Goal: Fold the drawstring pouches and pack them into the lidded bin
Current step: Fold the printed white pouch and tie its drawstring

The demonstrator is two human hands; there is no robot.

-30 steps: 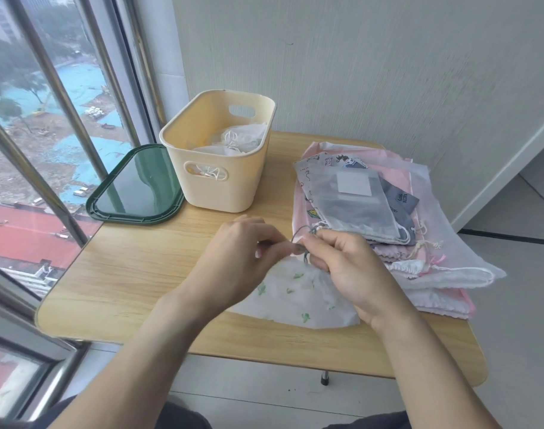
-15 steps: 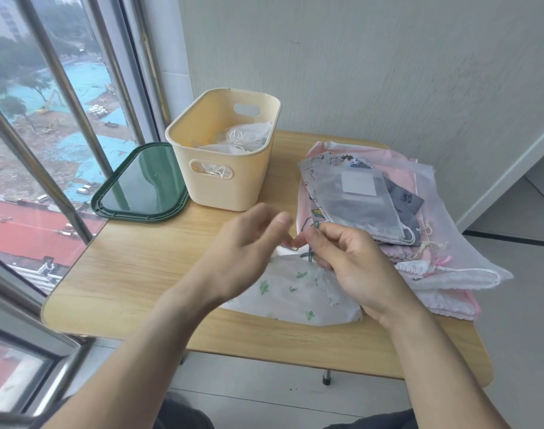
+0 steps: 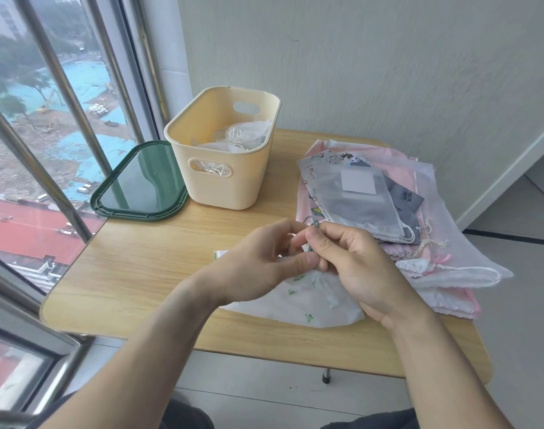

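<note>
- A dark green oblong plastic lid (image 3: 140, 184) lies flat at the far left of the light wooden worktop (image 3: 134, 267), by the barred window, its right edge just beside the bin.
- The cream plastic bin with cut-out handles (image 3: 224, 178) stands upright and uncovered right of the lid; white folded pouches (image 3: 245, 136) lie inside it, and white cord shows through the near handle slot.
- The left hand (image 3: 264, 261) hovers over the middle of the worktop with its fingers (image 3: 290, 232) curled; thumb and forefinger meet the right hand's fingertips around a thin grey-green drawstring (image 3: 314, 225), which it seems to pinch, though the exact grip is partly hidden.
- The white drawstring pouch with small green prints (image 3: 304, 301) lies on the worktop directly beneath both hands, near the front edge; its gathered mouth rises toward the fingers, and the cord runs from it up into the pinch.
- The right hand (image 3: 360, 267) is touching the left hand, fingers curled and pinching the same drawstring, with a small loop of it standing above the knuckles.
- A pile of unfolded pouches (image 3: 431, 243), pink, white and translucent, covers the right part of the worktop, touching the right hand's far side; a grey translucent pouch with a white label (image 3: 354, 193) tops the pile.
</note>
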